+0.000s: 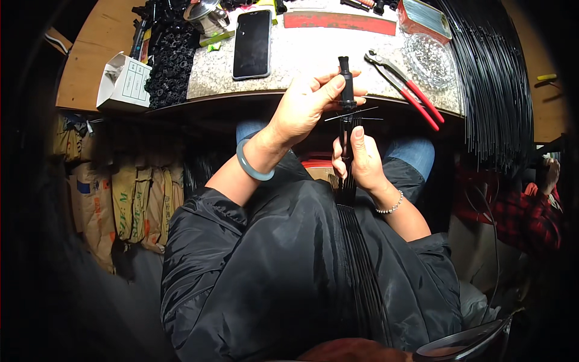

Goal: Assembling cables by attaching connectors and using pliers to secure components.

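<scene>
Fingers (335, 87) of left hand (300, 107) pinching black fitting (348, 94), right fingers (359, 142) curled around black rods (346, 196)

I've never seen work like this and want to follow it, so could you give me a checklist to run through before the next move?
1. Left hand has hold of the black tubular piece: ok, fingers and thumb are around it.
2. Right hand steadies the part below: ok, closed around its dark lower section.
3. No thin rods stick out sideways: not ok, they cross between the hands.
4. Black rod bundle lies along the lap: ok.
5. Red-handled pliers on the bench, not in a hand: ok.
6. Inner fit of the tubular piece: cannot tell, hidden.
</scene>
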`<state>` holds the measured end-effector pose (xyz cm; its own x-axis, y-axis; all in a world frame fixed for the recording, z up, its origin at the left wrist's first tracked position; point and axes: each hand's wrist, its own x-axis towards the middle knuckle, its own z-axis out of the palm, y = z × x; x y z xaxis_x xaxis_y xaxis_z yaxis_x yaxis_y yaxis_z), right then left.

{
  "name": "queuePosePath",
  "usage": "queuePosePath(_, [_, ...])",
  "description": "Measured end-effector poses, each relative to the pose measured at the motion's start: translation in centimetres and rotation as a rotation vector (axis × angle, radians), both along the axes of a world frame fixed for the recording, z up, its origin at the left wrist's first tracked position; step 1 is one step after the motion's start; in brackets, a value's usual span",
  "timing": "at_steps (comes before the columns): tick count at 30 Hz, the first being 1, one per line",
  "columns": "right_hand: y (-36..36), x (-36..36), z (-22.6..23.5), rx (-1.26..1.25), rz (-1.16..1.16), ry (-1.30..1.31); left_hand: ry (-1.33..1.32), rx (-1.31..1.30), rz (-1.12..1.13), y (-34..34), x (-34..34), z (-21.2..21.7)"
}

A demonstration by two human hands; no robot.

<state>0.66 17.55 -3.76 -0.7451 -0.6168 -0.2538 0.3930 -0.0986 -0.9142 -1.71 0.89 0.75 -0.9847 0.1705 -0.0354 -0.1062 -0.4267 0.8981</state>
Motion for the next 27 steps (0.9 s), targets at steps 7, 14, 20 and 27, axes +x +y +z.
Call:
queuePosePath(7, [0.1,-0.1,-0.3,-0.009,-0.006,-0.005,0.028,-0.061,0.065,0.4,0.1,-0.6])
queuePosePath(14, [0.2,-0.2,-0.3,-0.006,-0.015,0.013,-0.052,-0.166,-0.084,-0.4,0.3,-0.2])
queuePosePath(20, [0.2,-0.2,-0.2,-0.029,0.001,0.010,-0.004,-0.140,-0.147,-0.7,0.2,-0.7])
queuePosePath(27, [0.4,-0.3,0.1,-0.039,0.018,0.011,0.037,-0.079,-0.166,-0.6,0.1,-0.8])
